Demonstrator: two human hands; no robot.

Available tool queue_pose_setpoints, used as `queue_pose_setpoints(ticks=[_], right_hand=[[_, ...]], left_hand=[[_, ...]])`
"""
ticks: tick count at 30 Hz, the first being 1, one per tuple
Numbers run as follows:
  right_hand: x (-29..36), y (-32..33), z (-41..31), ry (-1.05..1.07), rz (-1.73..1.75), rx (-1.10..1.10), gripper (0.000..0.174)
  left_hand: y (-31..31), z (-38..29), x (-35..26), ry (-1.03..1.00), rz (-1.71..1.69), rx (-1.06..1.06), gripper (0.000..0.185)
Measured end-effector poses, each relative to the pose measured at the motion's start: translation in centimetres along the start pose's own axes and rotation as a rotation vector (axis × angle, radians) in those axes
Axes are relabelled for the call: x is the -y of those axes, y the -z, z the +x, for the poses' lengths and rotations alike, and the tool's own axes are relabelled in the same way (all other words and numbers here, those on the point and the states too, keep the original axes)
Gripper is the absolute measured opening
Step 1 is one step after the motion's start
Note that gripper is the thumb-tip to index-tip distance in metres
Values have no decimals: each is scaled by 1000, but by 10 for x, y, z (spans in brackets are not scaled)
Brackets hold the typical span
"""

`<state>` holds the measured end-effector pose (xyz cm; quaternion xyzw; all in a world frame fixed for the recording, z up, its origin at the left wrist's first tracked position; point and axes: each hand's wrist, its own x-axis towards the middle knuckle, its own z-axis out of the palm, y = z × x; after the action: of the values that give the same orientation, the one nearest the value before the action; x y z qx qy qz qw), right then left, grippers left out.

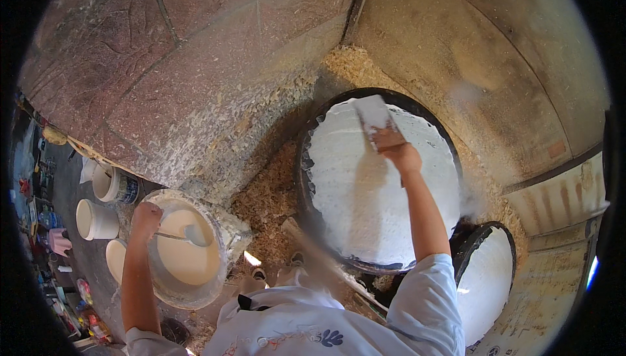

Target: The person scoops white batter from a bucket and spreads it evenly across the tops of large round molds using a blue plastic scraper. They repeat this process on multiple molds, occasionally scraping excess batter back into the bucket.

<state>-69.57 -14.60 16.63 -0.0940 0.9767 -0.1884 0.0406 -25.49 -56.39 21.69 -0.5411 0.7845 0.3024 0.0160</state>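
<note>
My left hand [145,219] grips the thin handle of a ladle [195,234]. The bowl of the ladle sits at the surface of a cream-coloured batter [181,263] in a wide, crusted basin [161,292]. My right hand [402,153] holds a flat, wide scraper [375,113], blurred, near the far side of a large round black-rimmed griddle [337,199]. A white layer of batter covers most of the griddle's top, ragged at its edge. A dull streak runs down the layer below the scraper; I cannot tell if it is a shadow.
A second round plate [486,282] with a white layer stands at the lower right. Several white buckets [100,220] stand left of the basin. Dry flakes [269,204] lie around the griddle. Stained panels [469,53] rise behind it. Steam or dust drifts at right.
</note>
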Motion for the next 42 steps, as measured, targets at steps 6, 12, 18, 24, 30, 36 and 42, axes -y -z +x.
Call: queue_pose_setpoints(ticks=[6,12,18,24,30,36,42], right_hand=[[-133,29,38,-256,-216,104,46],[-208,71,0,-535,-111,-76,47],[-168,86,12,-545,-73,-66,49],[-49,36,78,175,-277,49,31],[74,-32,63,839,-222,131,44],[151,-95,-121,1143,-141,439,30],[137,-163,-334,867,-151,443,55]], left_hand=[[2,8,6,-15,-23,23,19],[12,12,23,209,-71,8,15],[18,27,52,288,-106,93,17],[13,26,66,268,-117,85,21],[12,2,29,226,27,4,19],[24,2,35,187,96,40,20],[43,-12,95,199,-27,248,19]])
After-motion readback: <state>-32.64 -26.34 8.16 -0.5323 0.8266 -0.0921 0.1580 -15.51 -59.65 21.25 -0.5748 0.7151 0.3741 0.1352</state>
